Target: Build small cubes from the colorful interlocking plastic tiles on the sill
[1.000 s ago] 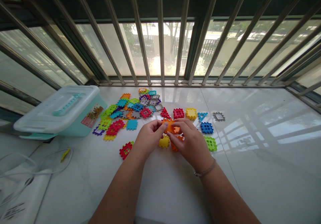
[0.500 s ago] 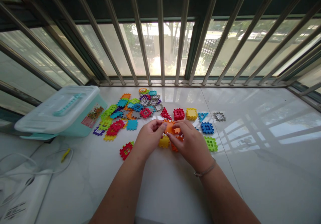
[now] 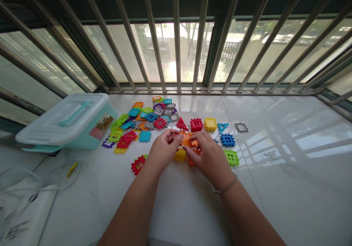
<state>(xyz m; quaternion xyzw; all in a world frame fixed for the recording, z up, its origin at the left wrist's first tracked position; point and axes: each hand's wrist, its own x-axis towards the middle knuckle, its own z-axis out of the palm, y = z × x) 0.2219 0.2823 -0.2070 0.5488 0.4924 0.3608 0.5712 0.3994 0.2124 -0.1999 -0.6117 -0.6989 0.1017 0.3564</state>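
Between my two hands is an orange building piece (image 3: 186,140) with notched edges. My left hand (image 3: 166,148) pinches its left side with thumb and fingers. From the right, my right hand (image 3: 207,150) has its fingers closed on the same piece and hides part of it. Below it a yellow square block (image 3: 180,155) rests on the white surface, and another orange piece (image 3: 191,161) shows partly under my right hand. Just beyond lie a red triangle piece (image 3: 182,124), a red square block (image 3: 196,125) and a yellow square block (image 3: 210,124).
Mixed notched pieces (image 3: 134,125) lie heaped at the left. A lidded teal box (image 3: 82,125) stands farther left, near a white cable (image 3: 78,172). Blue (image 3: 227,140), green (image 3: 231,158) and grey pieces (image 3: 241,127) lie at the right. Metal bars (image 3: 177,40) rise behind.
Both hands stay almost still around the orange building piece. The view has shifted very slightly; the other pieces lie as before.
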